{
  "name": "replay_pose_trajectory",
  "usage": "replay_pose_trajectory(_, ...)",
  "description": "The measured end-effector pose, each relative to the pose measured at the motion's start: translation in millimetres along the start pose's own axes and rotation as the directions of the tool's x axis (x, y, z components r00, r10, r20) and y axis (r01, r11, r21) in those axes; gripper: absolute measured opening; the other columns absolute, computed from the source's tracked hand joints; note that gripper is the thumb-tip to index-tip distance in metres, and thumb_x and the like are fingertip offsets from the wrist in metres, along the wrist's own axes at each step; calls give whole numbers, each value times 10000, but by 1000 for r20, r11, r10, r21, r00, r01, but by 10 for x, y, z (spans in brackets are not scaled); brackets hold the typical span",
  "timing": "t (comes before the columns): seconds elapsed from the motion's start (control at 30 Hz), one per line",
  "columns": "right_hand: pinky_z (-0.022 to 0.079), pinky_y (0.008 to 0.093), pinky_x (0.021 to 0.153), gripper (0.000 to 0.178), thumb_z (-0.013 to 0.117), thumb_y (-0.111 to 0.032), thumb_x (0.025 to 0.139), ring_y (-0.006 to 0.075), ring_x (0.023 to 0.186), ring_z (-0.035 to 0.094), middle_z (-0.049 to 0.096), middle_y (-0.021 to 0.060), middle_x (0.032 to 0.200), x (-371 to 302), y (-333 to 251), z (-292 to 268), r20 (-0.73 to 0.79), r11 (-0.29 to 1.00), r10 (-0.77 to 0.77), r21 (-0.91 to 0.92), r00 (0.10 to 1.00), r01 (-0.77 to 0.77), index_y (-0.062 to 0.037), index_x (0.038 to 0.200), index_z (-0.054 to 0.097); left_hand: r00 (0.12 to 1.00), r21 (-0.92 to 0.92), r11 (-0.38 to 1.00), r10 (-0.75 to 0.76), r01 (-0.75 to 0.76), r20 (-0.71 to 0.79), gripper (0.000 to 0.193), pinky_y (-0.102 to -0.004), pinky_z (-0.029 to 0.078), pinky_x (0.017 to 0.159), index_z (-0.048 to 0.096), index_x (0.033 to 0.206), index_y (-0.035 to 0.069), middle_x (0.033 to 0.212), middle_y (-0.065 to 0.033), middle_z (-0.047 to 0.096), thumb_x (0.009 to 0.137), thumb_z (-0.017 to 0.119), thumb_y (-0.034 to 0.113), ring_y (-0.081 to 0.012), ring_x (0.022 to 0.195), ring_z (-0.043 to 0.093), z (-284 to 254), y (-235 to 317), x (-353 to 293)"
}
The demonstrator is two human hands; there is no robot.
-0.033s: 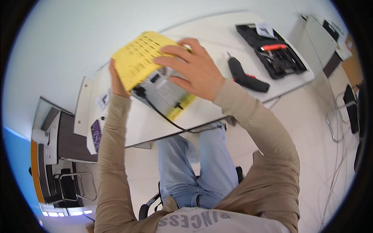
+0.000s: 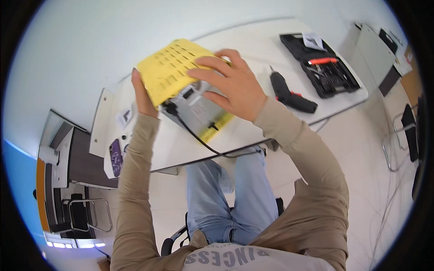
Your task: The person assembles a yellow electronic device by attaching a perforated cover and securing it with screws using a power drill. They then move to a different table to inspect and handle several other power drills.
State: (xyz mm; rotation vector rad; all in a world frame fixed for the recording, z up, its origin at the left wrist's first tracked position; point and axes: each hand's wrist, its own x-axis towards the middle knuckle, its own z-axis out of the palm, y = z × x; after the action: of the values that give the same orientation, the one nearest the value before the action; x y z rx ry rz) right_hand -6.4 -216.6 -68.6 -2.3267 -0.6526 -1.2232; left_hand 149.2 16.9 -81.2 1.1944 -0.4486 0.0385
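Yellow slotted cover: the vented top [image 2: 169, 63] of a boxy electrical unit, at the left-centre part of the white table [image 2: 253, 45], between the person's hands; a grey panel [image 2: 193, 116] faces the person, with yellow also showing along its lower edge.
Left hand [image 2: 143, 95]: lies along the cover's left side, touching it; most fingers are hidden, so I cannot tell how firmly it holds.
Right hand [image 2: 239, 86]: fingers spread over the cover's right part, thumb by the grey panel; in contact, but whether it clamps or only steadies is unclear.
Black power cord [image 2: 192, 132]: plugged into the panel's left side, curving down over the table's near edge.
Pistol-shaped screwdriver [image 2: 287, 94]: lying untouched to the right, beside an open black tool case [image 2: 293, 46].
Purple phone [image 2: 116, 157]: near the table's left corner.
Step in hand: apparently two-handed positioning or steadying of the cover.
Next move calls for: probably even pressure from both sides, with the cord kept free.
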Motion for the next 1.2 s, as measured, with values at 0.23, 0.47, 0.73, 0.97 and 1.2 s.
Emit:
replay_pose_trajectory(0.23, 458, 397, 874, 557, 773, -145, 725, 283, 1172, 439, 526, -27, 1290, 1, -42, -32, 10, 1000, 25, -3, 1000, -25, -260, 1239, 591, 669, 640, 269, 516, -719, 535, 664, -522, 232, 1138, 490, 1340, 97, 1511, -155, 343, 787, 731, 375, -379, 1455, 187, 540, 483, -851)
replay_pose_trajectory(0.47, 511, 383, 889, 585, 782, -137, 714, 296, 1160, 448, 502, 3, 1322, -30, -4, 14, -7, 991, 119, 63, 993, -118, -242, 1254, 584, 789, 660, 438, 415, -610, 453, 523, -487, 241, 1143, 537, 1191, 86, 1447, -157, 433, 693, 697, 83, -403, 1441, 242, 550, 475, -955)
replay_pose_trajectory(0.73, 513, 383, 892, 553, 771, -180, 748, 307, 1149, 450, 489, 27, 1326, -26, -41, 62, 4, 984, 154, 91, 988, -154, -235, 1266, 588, 800, 580, 550, 416, -601, 433, 525, -484, 229, 1151, 531, 1188, 95, 1446, -154, 434, 692, 704, 77, -399, 1464, 182, 344, 385, -760)
replay_pose_trajectory(0.97, 488, 382, 885, 373, 730, -274, 829, 294, 1135, 454, 501, 83, 1269, 57, -68, 204, -76, 981, 152, 136, 985, -141, -196, 1187, 660, 775, 482, 610, 443, -629, 452, 468, -494, 221, 1148, 532, 1207, 63, 1462, -170, 397, 834, 667, 311, -413, 1463, 160, 183, 289, -706)
replay_pose_trajectory(1.2, 448, 368, 903, 313, 749, -286, 817, 271, 1101, 486, 528, 105, 1206, 93, -3, 337, -136, 932, 243, 309, 960, -192, -180, 1110, 714, 794, 484, 630, 476, -607, 377, 360, -481, 175, 1158, 544, 1203, 54, 1467, -178, 376, 1007, 347, 283, -386, 1452, 157, 273, 189, -737)
